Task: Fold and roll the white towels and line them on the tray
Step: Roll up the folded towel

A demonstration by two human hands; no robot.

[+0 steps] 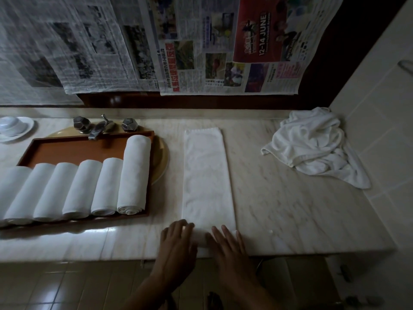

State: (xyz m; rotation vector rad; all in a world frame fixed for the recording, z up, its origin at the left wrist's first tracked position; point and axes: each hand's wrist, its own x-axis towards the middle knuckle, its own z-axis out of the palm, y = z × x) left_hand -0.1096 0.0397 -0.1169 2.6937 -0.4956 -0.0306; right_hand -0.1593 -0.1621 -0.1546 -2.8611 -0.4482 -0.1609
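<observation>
Hidden or cut off: the near end of the folded towel point(207, 175) lies under both hands, so only a short bit of the roll shows between them; the leftmost rolled towels point(73, 189) and the left end of the tray point(73, 148) run out of the frame; the light is dim and the printing on the newspapers point(201, 45) behind is mostly blurred
Left hand point(178, 238): palm down, fingers slightly apart and laid over the left part of the towel's rolled near end, pressing on it
Right hand point(228, 240): palm down, fingers straight and a little spread, resting on the right part of the same end
Folded towel: a long narrow strip, flat on the worktop point(290, 209), just right of the tray, running away from the person
Tray: brown, sits over a yellowish basin point(162, 157) in front of the tap point(101, 128); six white rolls lie in it side by side, touching; the rightmost is the longest
Loose towels point(312, 148): a crumpled white heap in the far right corner, well apart from the strip
Bowl point(13, 127): white, on a saucer at the far left
</observation>
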